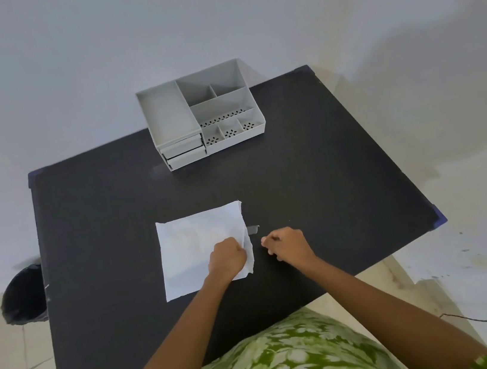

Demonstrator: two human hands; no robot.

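The left hand (227,257) is holding the right edge of a thin, square white paper tissue (194,247). Its grip is closing round that edge, fingers curled, and the paper there is standing up in a crumpled fold at the hand's 3 o'clock side. The rest of the sheet is lying flat on the matte black rectangular table (100,220), in the near half of the top.

At 3 o'clock from the tissue, just beside it but apart from the paper, the right hand (288,248) is sitting low over the table. Its grip is drawn narrow, with the fingers curled in toward the palm and nothing showing between them; whether the knuckles are touching the surface I cannot tell. A short strip of grey tape (253,230) is lying on the table just beside the tissue's right edge, at about 11 o'clock from the right hand.

Well apart from the tissue, at 12 o'clock, a light grey plastic desk organiser (201,115) — open compartments on top, two small drawers at its front left — is standing at the table's far edge. At 9 o'clock, off the table's left edge, a black bin bag (25,296) is showing. A green-and-white floral garment (292,362) is filling the view at 6 o'clock.
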